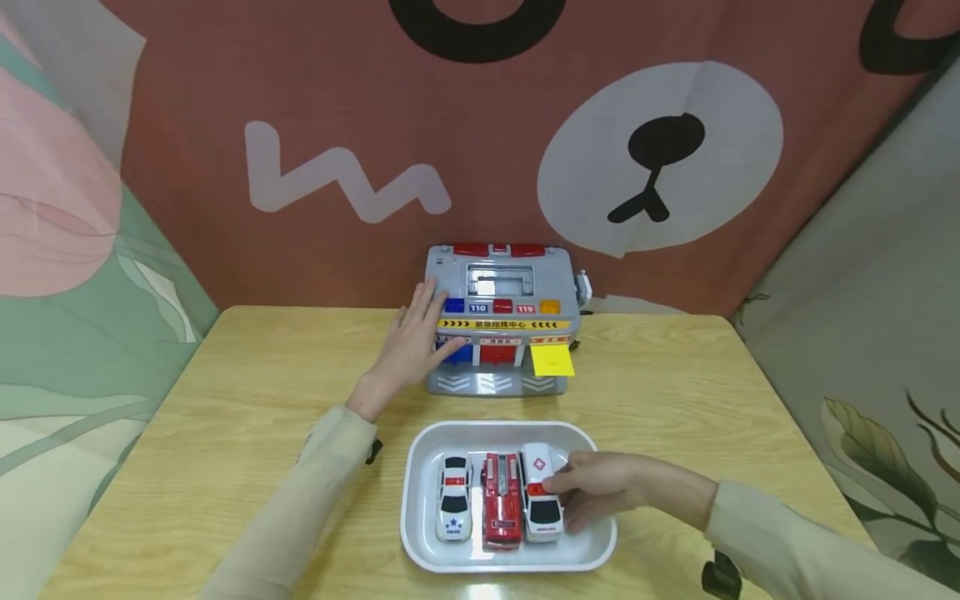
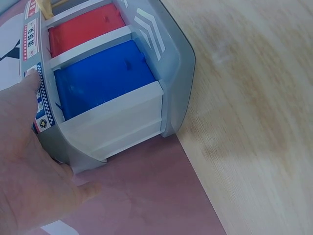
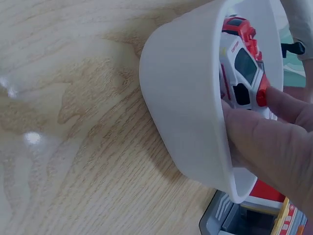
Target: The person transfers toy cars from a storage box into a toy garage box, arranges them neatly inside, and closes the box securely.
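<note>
My left hand [image 1: 411, 343] rests with straight fingers on the left side of a grey toy emergency station [image 1: 557, 283]. In the left wrist view its thumb lies on the front edge above the blue door [image 2: 105, 78]. My right hand [image 1: 603, 483] reaches into the white tray [image 1: 510, 568] and pinches a white toy ambulance [image 1: 542, 510], thumb on the roof near the red light and fingers at its right side. Beside the ambulance lie a red toy fire engine [image 1: 501, 508] and a white toy police car [image 1: 453, 521].
The station's yellow door [image 1: 552, 362] stands raised at the right; its red door [image 1: 497, 354] and blue door are down. A small handle [image 1: 583, 287] sticks out on the station's right. A printed cloth [image 1: 337, 267] hangs behind the wooden table [image 1: 247, 433].
</note>
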Tool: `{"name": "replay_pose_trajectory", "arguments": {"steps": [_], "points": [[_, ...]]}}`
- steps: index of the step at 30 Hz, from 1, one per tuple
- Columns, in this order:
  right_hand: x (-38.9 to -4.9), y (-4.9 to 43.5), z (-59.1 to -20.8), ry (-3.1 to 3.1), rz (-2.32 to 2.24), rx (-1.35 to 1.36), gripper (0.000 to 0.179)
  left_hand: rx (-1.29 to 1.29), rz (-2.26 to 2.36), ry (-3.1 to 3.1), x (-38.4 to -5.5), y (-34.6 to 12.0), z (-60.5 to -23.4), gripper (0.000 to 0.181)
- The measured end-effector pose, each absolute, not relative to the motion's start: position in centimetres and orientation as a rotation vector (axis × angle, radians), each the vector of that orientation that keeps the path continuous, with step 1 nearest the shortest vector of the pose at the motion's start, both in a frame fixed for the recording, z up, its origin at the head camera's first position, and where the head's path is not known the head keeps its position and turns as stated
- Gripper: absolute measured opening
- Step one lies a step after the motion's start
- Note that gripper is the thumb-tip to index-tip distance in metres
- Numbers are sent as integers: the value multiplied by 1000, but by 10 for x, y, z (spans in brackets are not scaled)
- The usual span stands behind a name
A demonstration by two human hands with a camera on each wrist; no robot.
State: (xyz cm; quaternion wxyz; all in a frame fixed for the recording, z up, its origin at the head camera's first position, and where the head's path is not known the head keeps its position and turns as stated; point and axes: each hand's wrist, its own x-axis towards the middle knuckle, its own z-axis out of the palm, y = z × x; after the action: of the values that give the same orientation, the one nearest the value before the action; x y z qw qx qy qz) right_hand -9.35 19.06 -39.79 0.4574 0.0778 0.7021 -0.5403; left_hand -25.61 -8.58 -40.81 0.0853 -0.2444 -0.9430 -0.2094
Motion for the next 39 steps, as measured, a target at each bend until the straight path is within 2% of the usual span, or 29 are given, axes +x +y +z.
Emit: {"name": "replay_pose_trajectory", "arguments": {"steps": [10,22,39], "points": [[-88,196,-397,1698,-1469,149,32,-773,-599,-2855,-258,-87,-404,85],[-76,205,-400,1604,-1719,196,68,-777,-617,-2832,-256,-84,-406,84],[-84,232,-393,1634,-1738,38,65,-775,-596,-2838,-258,-87,-407,85]]}}
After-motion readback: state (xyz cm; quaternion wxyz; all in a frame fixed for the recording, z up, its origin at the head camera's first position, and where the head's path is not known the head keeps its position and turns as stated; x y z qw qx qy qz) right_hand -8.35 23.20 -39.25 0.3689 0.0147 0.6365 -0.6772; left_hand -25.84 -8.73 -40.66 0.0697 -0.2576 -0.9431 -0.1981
